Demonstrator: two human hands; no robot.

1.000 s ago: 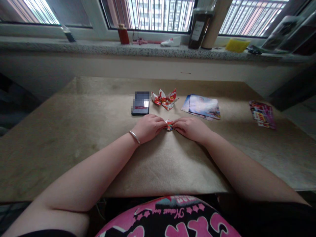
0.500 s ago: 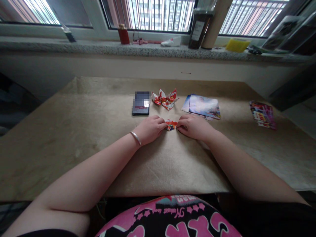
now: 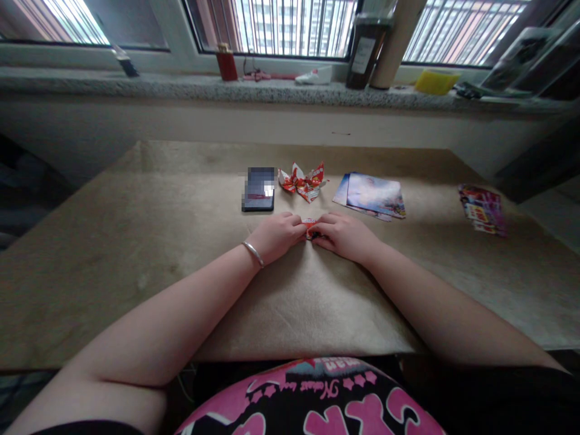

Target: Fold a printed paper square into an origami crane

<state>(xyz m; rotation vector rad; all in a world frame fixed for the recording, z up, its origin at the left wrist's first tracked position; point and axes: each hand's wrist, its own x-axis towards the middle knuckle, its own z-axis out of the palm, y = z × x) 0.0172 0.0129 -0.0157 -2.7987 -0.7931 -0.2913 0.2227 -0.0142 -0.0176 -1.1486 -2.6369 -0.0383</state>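
My left hand (image 3: 276,235) and my right hand (image 3: 345,234) meet at the middle of the brown table (image 3: 136,241), fingertips pinched on a small folded piece of red printed paper (image 3: 310,227). Most of that paper is hidden under my fingers. A silver bangle (image 3: 252,252) circles my left wrist. Just beyond my hands lie folded red-and-white paper figures (image 3: 302,180).
A dark phone (image 3: 258,188) lies left of the folded figures. A stack of printed sheets (image 3: 372,195) sits to the right, and a colourful packet (image 3: 481,209) further right. The windowsill (image 3: 272,90) behind holds a red cup, a dark jar and other items.
My hands have come closer together over the red paper, which showed more between them half a second ago and is now mostly covered.
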